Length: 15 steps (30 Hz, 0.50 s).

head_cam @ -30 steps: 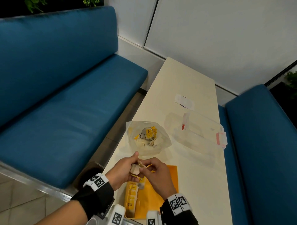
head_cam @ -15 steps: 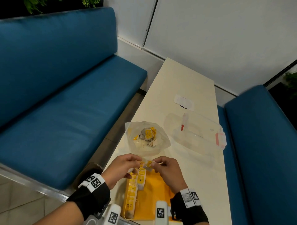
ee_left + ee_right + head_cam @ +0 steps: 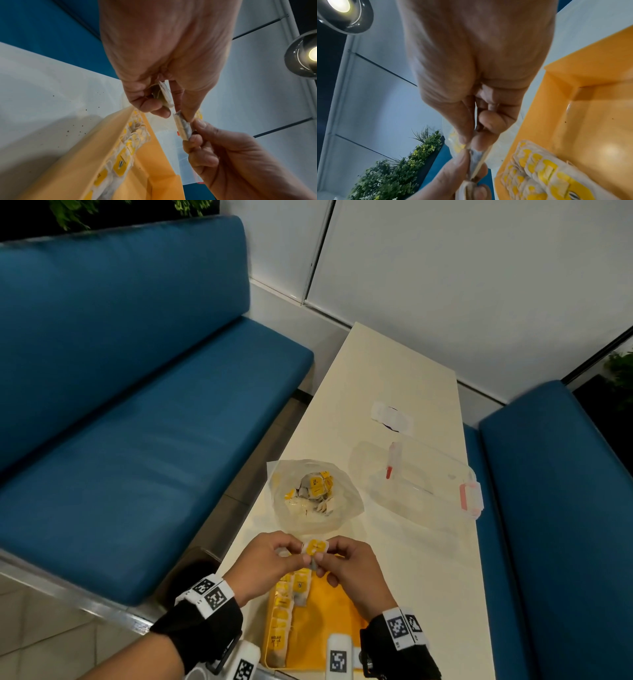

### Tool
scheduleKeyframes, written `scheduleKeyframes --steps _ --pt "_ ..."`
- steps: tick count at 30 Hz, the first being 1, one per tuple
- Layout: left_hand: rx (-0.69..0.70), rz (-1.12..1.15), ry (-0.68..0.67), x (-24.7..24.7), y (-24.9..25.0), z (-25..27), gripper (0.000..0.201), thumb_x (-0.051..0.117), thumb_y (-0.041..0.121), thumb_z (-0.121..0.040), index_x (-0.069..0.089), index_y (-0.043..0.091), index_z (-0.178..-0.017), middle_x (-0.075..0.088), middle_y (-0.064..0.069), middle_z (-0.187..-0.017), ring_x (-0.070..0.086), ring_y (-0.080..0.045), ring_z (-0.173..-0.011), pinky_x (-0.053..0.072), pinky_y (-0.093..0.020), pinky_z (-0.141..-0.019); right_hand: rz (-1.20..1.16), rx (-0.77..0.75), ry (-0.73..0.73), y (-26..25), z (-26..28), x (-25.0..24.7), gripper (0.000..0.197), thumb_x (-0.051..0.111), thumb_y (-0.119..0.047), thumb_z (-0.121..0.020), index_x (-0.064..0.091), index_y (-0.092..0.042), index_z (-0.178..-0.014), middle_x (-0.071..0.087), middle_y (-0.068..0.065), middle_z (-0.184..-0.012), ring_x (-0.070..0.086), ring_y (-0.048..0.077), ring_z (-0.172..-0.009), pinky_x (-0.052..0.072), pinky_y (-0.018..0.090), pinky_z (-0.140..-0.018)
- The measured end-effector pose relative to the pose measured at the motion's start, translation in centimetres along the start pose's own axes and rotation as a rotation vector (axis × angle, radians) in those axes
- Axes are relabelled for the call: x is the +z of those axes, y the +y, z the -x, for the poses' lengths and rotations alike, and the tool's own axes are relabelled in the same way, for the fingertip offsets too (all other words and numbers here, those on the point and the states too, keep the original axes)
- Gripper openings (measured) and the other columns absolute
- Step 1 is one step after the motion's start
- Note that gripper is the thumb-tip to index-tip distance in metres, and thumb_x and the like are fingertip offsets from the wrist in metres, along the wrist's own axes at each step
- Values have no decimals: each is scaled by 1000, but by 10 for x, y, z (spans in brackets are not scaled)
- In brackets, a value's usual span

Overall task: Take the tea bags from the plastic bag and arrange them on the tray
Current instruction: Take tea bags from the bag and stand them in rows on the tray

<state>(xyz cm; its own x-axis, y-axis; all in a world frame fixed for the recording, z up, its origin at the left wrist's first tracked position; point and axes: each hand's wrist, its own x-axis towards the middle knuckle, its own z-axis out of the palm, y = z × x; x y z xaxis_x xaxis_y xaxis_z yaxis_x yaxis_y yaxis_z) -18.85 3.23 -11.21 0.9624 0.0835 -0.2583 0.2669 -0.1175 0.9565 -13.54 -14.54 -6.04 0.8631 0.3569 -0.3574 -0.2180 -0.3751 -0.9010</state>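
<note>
Both hands meet over the far end of the yellow tray [image 3: 329, 625]. My left hand [image 3: 291, 554] and right hand [image 3: 329, 556] pinch one tea bag [image 3: 315, 547] between them, its yellow tag facing up. The left wrist view shows that tea bag [image 3: 182, 125] edge-on between thumb and fingertips, and a second tea bag [image 3: 164, 94] tucked under the left hand's curled fingers. A row of tea bags [image 3: 284, 611] lies along the tray's left side. The open plastic bag [image 3: 315, 498], with several tea bags inside, sits just beyond the hands.
A clear plastic container [image 3: 414, 481] with red latches lies to the right of the bag. A small white packet [image 3: 392, 417] lies farther up the cream table [image 3: 394, 364]. Blue benches [image 3: 137, 405] flank the table on both sides.
Half a second ago the hands were a little apart over the tray. They have closed together again on the tea bag, whose yellow tag now faces up.
</note>
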Motion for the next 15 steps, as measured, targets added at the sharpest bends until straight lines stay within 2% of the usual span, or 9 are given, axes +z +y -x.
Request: scheduleKeyframes --steps 4,7,11,15 --pt "-11 3 3 -2 -6 -1 13 80 36 -85 78 28 -96 75 5 -96 69 -6 -94 58 -27 -86 21 14 26 3 -3 -3 5 68 0 -87 71 3 -84 66 15 -61 54 17 -52 40 26 -48" --pt "-60 -63 99 -6 -14 -3 10 78 36 -87 76 29 -94 73 7 -95 67 -8 -93 57 -31 -86 86 78 6 14 -2 -10 6 67 0 -88 67 3 -82 67 17 -62 55 18 -51 41 25 -47" --pt "-154 -85 133 -7 -25 -1 23 83 38 -81 69 27 -95 69 2 -92 67 -12 -85 52 -25 -69 162 252 -63 42 5 -7 11 68 1 -87 63 -6 -79 66 11 -60 60 13 -47 43 24 -45" --pt "-187 -100 150 -4 -32 1 35 87 34 -78 60 29 -101 70 1 -89 68 -12 -82 48 -21 -64 211 378 -110 61 7 1 13 69 1 -86 62 -7 -79 65 12 -61 57 12 -41 41 22 -40"
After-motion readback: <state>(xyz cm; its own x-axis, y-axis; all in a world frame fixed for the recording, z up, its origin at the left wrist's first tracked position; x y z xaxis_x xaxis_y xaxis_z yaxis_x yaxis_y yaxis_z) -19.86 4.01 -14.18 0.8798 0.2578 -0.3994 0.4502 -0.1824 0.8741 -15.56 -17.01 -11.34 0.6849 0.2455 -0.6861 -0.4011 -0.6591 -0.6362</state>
